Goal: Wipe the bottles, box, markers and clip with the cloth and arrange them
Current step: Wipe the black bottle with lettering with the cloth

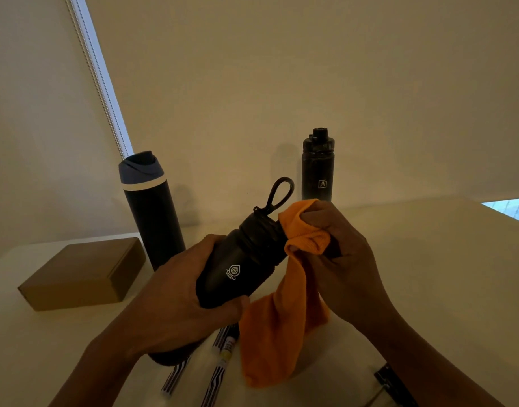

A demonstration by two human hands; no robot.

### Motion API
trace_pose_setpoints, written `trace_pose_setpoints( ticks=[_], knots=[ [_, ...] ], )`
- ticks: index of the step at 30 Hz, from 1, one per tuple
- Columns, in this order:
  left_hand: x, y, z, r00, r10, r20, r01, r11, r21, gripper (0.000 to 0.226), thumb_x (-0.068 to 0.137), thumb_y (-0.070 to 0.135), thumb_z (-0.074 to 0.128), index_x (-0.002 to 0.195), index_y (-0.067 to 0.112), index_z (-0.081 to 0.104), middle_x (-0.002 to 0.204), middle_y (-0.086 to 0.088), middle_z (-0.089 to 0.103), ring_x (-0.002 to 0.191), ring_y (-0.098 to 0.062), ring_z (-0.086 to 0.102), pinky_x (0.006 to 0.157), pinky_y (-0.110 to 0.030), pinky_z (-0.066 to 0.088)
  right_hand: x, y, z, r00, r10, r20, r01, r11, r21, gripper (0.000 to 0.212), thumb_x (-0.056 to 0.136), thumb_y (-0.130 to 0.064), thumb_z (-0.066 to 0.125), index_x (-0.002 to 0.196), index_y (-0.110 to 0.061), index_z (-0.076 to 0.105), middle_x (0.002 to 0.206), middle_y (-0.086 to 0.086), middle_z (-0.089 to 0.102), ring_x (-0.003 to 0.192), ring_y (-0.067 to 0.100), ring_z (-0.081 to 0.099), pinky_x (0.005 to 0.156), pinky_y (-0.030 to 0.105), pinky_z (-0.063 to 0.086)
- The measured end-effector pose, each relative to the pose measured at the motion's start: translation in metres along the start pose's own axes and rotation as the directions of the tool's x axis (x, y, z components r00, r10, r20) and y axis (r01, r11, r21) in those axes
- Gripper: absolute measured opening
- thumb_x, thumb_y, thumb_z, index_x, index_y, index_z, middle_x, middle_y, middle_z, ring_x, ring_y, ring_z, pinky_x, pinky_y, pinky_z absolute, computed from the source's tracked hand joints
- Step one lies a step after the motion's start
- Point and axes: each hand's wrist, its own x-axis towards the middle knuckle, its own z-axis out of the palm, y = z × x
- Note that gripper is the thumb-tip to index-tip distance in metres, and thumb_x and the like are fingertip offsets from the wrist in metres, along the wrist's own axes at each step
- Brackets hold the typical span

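Fingers [233,308] of left hand [179,292] are curling round black bottle [240,259], holding it tilted over table [428,259]. Right hand [346,268] is gripping bunched orange cloth [281,333] against its cap. Markers [220,374] are lying underneath, clip [389,378] by right wrist. Box [82,274], navy bottle [152,215] and far bottle [317,168] are sitting behind.

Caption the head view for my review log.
Left hand grips a tilted black loop-lidded bottle while the right hand holds a bunched orange cloth against its lid.
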Motion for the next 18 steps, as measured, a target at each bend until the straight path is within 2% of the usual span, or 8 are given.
trace_pose_setpoints(
  ticks=[2, 5, 8, 10, 13, 16, 18],
  knots=[
    [0.000, 0.004, -0.002, 1.000, -0.009, 0.021, 0.010, 0.997, -0.075, 0.066, 0.072, 0.036, 0.088, 0.119, 0.052, 0.045, 0.112, 0.041, 0.054, 0.104, 0.012, 0.059, 0.074, -0.002, 0.048, 0.001, -0.003, -0.001, 0.999, -0.021, -0.041, 0.020, 0.999, -0.024, 0.045, 0.085, -0.029, 0.067, 0.114, -0.061, 0.052, 0.108, -0.031, 0.060, 0.096, 0.000, 0.064, 0.084, 0.011, 0.049],
    [0.001, 0.007, -0.008, 0.998, -0.034, 0.050, 0.044, 0.976, -0.215, 0.072, 0.066, 0.036, 0.091, 0.121, 0.057, 0.050, 0.113, 0.029, 0.065, 0.101, 0.002, 0.067, 0.073, -0.008, 0.053, 0.001, -0.011, 0.001, 0.995, -0.069, -0.070, 0.065, 0.996, -0.058, 0.049, 0.085, -0.026, 0.066, 0.115, -0.062, 0.051, 0.108, -0.037, 0.058, 0.096, -0.007, 0.062, 0.082, 0.007, 0.047],
    [0.001, 0.010, -0.009, 0.987, -0.070, 0.144, 0.109, 0.954, -0.280, 0.076, 0.061, 0.039, 0.090, 0.124, 0.052, 0.050, 0.112, 0.023, 0.069, 0.098, -0.007, 0.072, 0.072, -0.016, 0.058, -0.001, -0.011, 0.003, 0.996, -0.048, -0.078, 0.045, 0.998, -0.042, 0.041, 0.086, -0.024, 0.066, 0.109, -0.056, 0.056, 0.106, -0.033, 0.060, 0.094, -0.001, 0.064, 0.080, 0.008, 0.048],
    [0.000, 0.012, -0.007, 0.978, -0.099, 0.182, 0.153, 0.939, -0.308, 0.074, 0.059, 0.040, 0.087, 0.122, 0.047, 0.049, 0.106, 0.026, 0.070, 0.092, -0.008, 0.073, 0.069, -0.017, 0.058, -0.002, -0.009, 0.003, 0.997, -0.031, -0.078, 0.027, 0.999, -0.044, 0.031, 0.086, -0.025, 0.067, 0.107, -0.046, 0.058, 0.107, -0.032, 0.060, 0.094, 0.000, 0.064, 0.082, 0.009, 0.049],
    [-0.001, 0.013, -0.005, 0.975, -0.098, 0.198, 0.159, 0.934, -0.319, 0.071, 0.062, 0.039, 0.083, 0.119, 0.053, 0.043, 0.104, 0.033, 0.067, 0.091, -0.005, 0.073, 0.066, -0.014, 0.057, -0.003, -0.010, 0.003, 0.995, -0.044, -0.087, 0.038, 0.997, -0.074, 0.030, 0.086, -0.022, 0.067, 0.111, -0.037, 0.058, 0.111, -0.034, 0.057, 0.096, -0.002, 0.063, 0.083, 0.009, 0.048],
    [-0.001, 0.013, -0.009, 0.968, -0.088, 0.236, 0.170, 0.921, -0.352, 0.066, 0.069, 0.044, 0.083, 0.117, 0.059, 0.041, 0.106, 0.032, 0.066, 0.092, -0.006, 0.073, 0.068, -0.016, 0.057, -0.004, -0.013, 0.006, 0.994, -0.059, -0.091, 0.052, 0.995, -0.085, 0.040, 0.087, -0.023, 0.066, 0.115, -0.050, 0.057, 0.114, -0.034, 0.058, 0.099, -0.004, 0.062, 0.084, 0.009, 0.048],
    [-0.004, 0.013, -0.011, 0.966, -0.067, 0.251, 0.170, 0.894, -0.415, 0.058, 0.067, 0.057, 0.087, 0.107, 0.073, 0.047, 0.106, 0.027, 0.069, 0.093, -0.010, 0.073, 0.070, -0.019, 0.059, -0.005, -0.010, 0.006, 0.993, -0.038, -0.114, 0.029, 0.997, -0.077, 0.042, 0.088, -0.022, 0.067, 0.120, -0.048, 0.058, 0.116, -0.027, 0.062, 0.103, 0.000, 0.064, 0.087, 0.016, 0.052]
  ],
)
